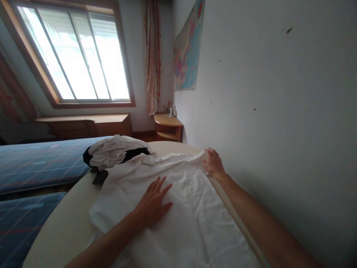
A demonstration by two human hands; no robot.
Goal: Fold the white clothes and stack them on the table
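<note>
A white shirt (178, 201), wrinkled in places, is spread over a round cream table (64, 219). My left hand (156, 201) lies on the middle of the cloth, its fingers spread apart. At the shirt's far right corner, my right hand (213, 163) has its fingers closed on the fabric. Just beyond the shirt's far left side is a crumpled heap of pale clothing (115, 150), with black cloth (136, 153) showing beneath it.
A bare wall (267, 111) runs close along the table's right side. Blue plaid mattresses (41, 163) lie to the left. Behind the table stand a small corner shelf (169, 121) and a wooden desk (111, 121) under the window (78, 56).
</note>
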